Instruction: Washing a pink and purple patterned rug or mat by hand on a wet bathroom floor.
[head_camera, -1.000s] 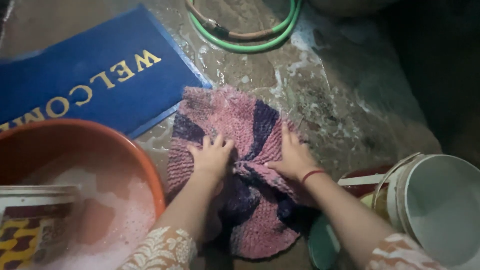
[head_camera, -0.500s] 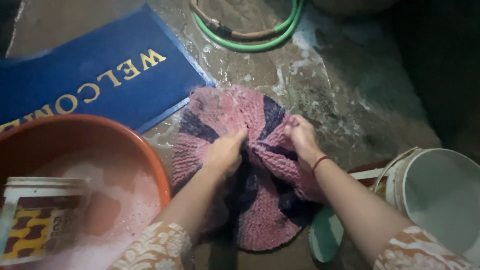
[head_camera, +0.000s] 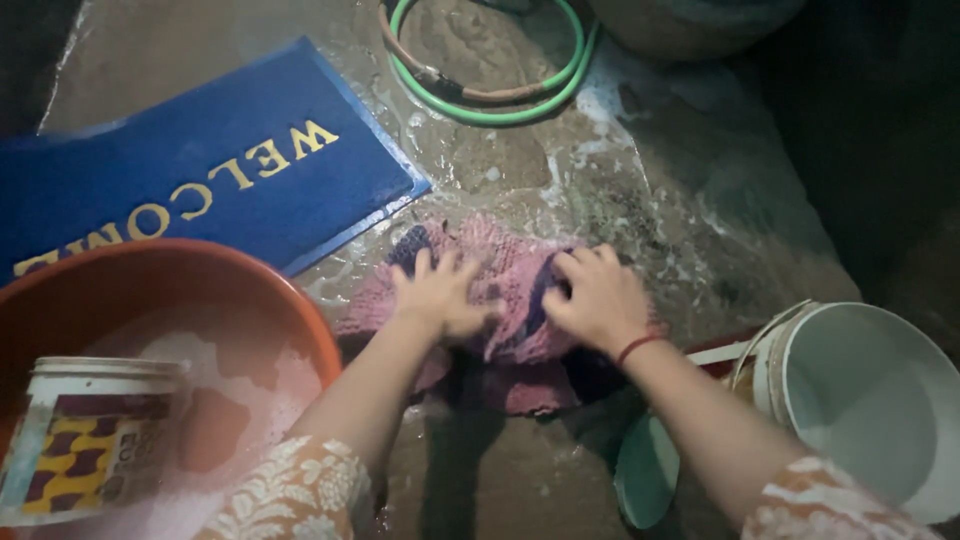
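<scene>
A: Nearest the camera, below the knitted mat — what's there?

B: Two forearms in orange-and-white patterned sleeves. Down and to the left of the mat, a round orange tub (head_camera: 300, 310) of sudsy water, with a small patterned bucket (head_camera: 90, 440) sitting in it. Down and to the right of the mat, a white bucket (head_camera: 860, 400) lying tilted, mouth toward the viewer, and a teal lid-like piece (head_camera: 645, 470) beside it.

A: And the mat itself?

B: Pink and dark-purple knitted mat (head_camera: 510, 300), bunched and folded over on the wet stone floor (head_camera: 640, 170), middle of view. Damp-looking.

A: Hands?

B: Both on the mat. Left hand (head_camera: 440, 295) rests on its left half, fingers spread flat, pressing down; grip wide, nothing pinched. Right hand (head_camera: 595, 300) sits on its right half, fingers curled into a fold of the fabric; grip narrow, closed on the mat. A red thread band circles the right wrist.

A: Farther out?

B: Up and left of the mat, a blue doormat (head_camera: 180, 140) with yellow lettering, its corner just beside the knitted edge. Straight beyond the mat, soapy streaks on the floor, then a coiled green hose (head_camera: 500, 100) with a brown length lying inside the loop. Past that, the dim rim of a large vessel; the right side is too dark to read.
</scene>
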